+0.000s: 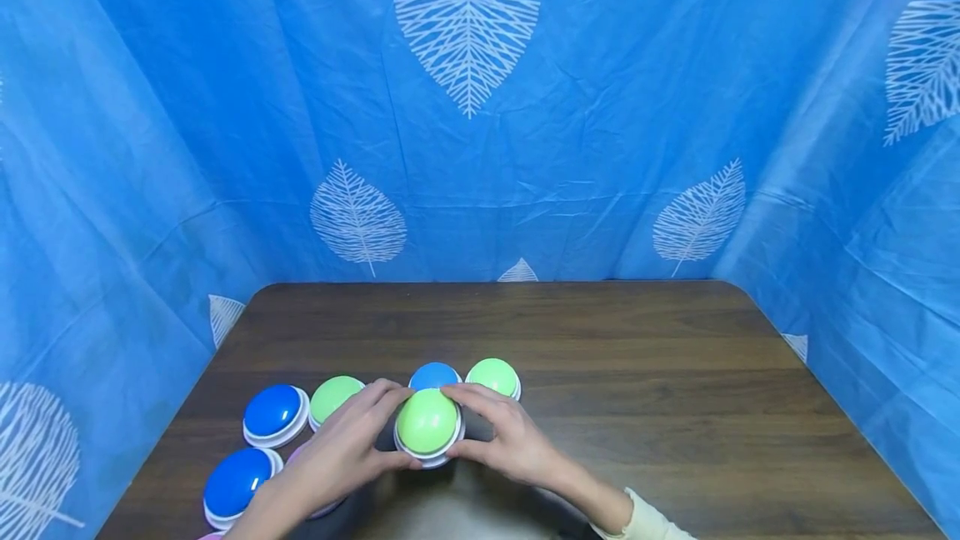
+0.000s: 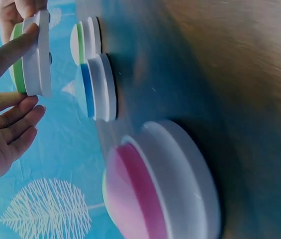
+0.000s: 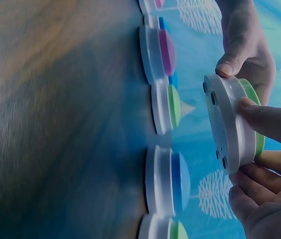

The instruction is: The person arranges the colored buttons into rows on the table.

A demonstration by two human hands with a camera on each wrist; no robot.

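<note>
Between both hands is a domed push button (image 1: pixel 427 423) with a light green top and a white base. My left hand (image 1: pixel 341 448) grips its left side, thumb near the front and fingers toward the back. From the other side, my right hand (image 1: pixel 510 438) pinches the rim the same way. The wrist views show the button raised off the table, its flat underside with small dark feet (image 3: pixel 224 163) facing down. Just behind it sit a blue button (image 1: pixel 435 374) and another green button (image 1: pixel 493 377). A pink button (image 2: pixel 138 194) is mostly hidden by my left hand in the head view.
On the left of the brown wooden table (image 1: pixel 637 390) stand a blue button (image 1: pixel 272 411), a green button (image 1: pixel 334 397) and a nearer blue button (image 1: pixel 236 483). Blue cloth (image 1: pixel 570 148) with white leaf prints hangs around the table's back and sides.
</note>
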